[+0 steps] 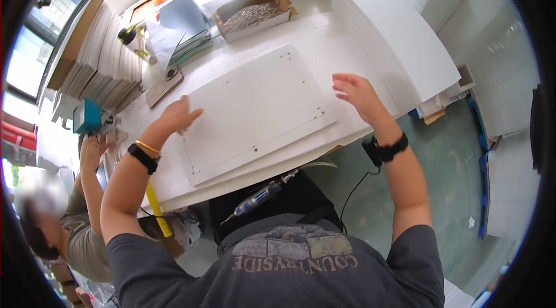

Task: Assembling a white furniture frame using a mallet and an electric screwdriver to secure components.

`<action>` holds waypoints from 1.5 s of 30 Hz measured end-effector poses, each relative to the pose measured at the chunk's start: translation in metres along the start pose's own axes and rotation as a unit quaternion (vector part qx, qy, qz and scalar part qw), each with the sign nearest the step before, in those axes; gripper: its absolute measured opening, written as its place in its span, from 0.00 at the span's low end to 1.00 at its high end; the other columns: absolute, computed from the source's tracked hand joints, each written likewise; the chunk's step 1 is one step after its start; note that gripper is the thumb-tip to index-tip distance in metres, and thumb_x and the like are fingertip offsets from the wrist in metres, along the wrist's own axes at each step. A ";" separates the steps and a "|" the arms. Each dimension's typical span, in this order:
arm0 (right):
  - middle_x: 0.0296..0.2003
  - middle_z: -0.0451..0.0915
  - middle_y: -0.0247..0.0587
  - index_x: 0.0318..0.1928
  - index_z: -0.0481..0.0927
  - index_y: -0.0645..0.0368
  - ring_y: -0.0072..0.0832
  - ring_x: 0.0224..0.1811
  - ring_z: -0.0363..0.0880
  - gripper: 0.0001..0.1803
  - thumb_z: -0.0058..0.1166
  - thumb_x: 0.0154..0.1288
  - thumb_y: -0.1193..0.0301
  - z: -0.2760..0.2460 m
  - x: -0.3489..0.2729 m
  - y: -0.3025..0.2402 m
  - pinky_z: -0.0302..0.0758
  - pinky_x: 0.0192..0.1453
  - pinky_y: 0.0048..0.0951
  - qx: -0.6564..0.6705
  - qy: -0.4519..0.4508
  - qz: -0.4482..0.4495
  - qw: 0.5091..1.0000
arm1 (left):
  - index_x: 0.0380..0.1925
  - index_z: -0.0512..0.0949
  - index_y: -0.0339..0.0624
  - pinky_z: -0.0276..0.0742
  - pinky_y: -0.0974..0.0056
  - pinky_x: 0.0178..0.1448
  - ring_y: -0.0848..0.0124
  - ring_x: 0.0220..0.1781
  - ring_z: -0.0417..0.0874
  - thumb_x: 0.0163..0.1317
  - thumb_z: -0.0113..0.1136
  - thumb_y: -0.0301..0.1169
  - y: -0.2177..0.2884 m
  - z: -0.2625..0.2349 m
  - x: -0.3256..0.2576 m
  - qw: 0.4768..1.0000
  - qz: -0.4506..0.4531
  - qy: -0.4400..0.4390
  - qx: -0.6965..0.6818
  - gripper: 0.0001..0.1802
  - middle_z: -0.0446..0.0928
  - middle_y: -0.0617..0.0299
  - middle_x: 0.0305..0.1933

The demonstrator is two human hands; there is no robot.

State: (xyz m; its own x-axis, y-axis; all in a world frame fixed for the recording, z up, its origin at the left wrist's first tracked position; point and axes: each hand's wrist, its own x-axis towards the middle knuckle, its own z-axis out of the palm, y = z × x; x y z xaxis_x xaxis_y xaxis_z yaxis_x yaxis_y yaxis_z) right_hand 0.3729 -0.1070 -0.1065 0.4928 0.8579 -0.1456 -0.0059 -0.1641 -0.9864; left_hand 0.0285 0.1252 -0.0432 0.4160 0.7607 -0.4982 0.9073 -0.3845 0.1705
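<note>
A flat white panel (249, 114) with several small dark holes near its edges lies on the white table in front of me. My left hand (178, 116) is at the panel's left edge, thumb stretched out and fingers apart, holding nothing; I cannot tell whether it touches the panel. Off the panel's right side, my right hand (356, 95) hovers with fingers extended and nothing in them. A blue and grey pen-shaped power tool (259, 199) rests across my lap, below the table edge.
A phone (165, 86) lies beyond my left hand, near a bottle (136, 44) and a stack of folders (184, 21). Small metal parts fill a cardboard box (284, 0) at the back. White sheets (399, 36) are stacked at right. A co-worker's hand (91, 151) is by a teal device (87, 117).
</note>
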 end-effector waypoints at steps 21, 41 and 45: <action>0.37 0.73 0.39 0.46 0.70 0.65 0.27 0.40 0.73 0.18 0.56 0.55 0.73 0.027 0.077 -0.010 0.73 0.46 0.31 -0.068 -0.204 0.160 0.963 | 0.34 0.72 0.23 0.80 0.66 0.26 0.64 0.20 0.81 0.56 0.58 0.50 -0.094 0.044 -0.016 0.979 -0.063 -0.005 -0.193 0.31 0.77 0.49 0.25; 0.56 0.65 0.37 0.59 0.61 0.59 0.32 0.53 0.68 0.25 0.32 0.71 0.54 -0.032 -0.029 -0.001 0.65 0.59 0.34 0.250 -0.012 0.058 0.966 | 0.41 0.76 0.39 0.76 0.71 0.39 0.71 0.38 0.79 0.52 0.63 0.27 -0.058 0.014 -0.101 0.888 0.147 0.253 -0.354 0.15 0.78 0.62 0.38; 0.50 0.71 0.43 0.55 0.66 0.59 0.34 0.48 0.73 0.25 0.39 0.67 0.53 -0.040 -0.093 -0.011 0.70 0.55 0.37 0.311 -0.086 0.197 0.926 | 0.37 0.77 0.39 0.75 0.69 0.43 0.69 0.40 0.79 0.51 0.63 0.25 -0.062 0.031 -0.100 0.819 0.364 0.400 -0.192 0.11 0.78 0.58 0.39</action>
State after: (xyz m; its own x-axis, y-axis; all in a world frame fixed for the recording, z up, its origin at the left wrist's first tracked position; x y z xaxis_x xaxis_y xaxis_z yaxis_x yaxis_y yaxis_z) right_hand 0.3616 -0.2047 -0.0790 0.2002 0.8648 -0.4606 -0.6824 -0.2142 -0.6988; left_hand -0.0713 0.0563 -0.0302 0.6238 0.5609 0.5444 0.2890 -0.8126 0.5061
